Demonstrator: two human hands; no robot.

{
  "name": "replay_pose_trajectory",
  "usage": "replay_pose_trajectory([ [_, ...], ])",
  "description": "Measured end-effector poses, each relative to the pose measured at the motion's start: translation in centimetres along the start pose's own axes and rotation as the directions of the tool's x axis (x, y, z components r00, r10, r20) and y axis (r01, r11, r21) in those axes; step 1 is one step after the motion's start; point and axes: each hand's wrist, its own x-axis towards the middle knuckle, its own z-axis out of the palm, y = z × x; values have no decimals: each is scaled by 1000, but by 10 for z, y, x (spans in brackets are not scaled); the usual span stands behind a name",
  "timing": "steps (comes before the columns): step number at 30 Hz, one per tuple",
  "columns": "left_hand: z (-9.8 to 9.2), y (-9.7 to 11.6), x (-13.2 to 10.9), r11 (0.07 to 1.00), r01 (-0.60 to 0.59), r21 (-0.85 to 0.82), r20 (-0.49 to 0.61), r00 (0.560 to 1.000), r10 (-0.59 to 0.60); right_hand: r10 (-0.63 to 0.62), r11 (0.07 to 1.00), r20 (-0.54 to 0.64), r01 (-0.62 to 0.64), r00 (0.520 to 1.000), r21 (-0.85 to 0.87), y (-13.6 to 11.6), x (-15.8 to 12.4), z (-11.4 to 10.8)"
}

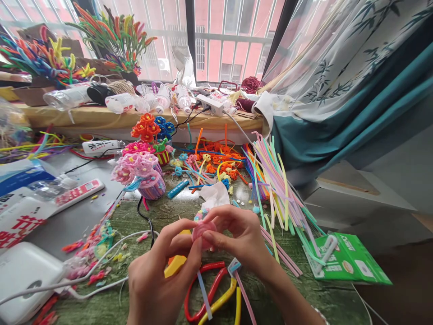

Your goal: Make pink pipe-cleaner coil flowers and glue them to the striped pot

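Observation:
Low in the middle of the head view, my left hand (162, 275) and my right hand (237, 237) meet over a green table (162, 212). Both pinch a small pink fuzzy pipe-cleaner coil (202, 230) between thumb and fingers. Its lower part is hidden by my fingers. Under the hands lie a yellow piece (174, 265), red and yellow bent pipe cleaners (211, 293) and a pale blue strip (204, 295). A crumpled white tissue (215, 195) sits just beyond the coil.
Finished pipe-cleaner flower pots (144, 174) stand behind, with orange and blue flowers (150, 126). A fan of pastel pipe cleaners (274, 185) spreads to the right beside a green packet (348, 259). White cables (111, 246), a white box (23, 271) and scraps lie left. Bottles line the windowsill (101, 117).

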Motion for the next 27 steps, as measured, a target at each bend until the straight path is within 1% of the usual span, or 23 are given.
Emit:
replay_pose_trajectory([
  [3,1,1,0,1000,0,-4,-9,1000,0,0,999,4,0,1000,32,-1,0,0],
  [7,1,1,0,1000,5,-1,-18,1000,-5,-8,1000,-4,8,1000,28,-1,0,1],
  [12,0,0,-1,999,23,-27,-13,1000,-24,22,1000,3,-22,1000,11,0,0,1],
  [20,1,0,-1,1000,15,-25,-18,1000,-16,20,999,2,-20,1000,26,0,0,1],
  [23,2,0,-1,1000,23,-21,-23,999,-24,56,997,-12,-55,998,61,-3,1,2],
  [27,2,-2,-2,999,27,-18,-36,999,-28,156,982,-24,-153,987,112,-6,4,2],
])
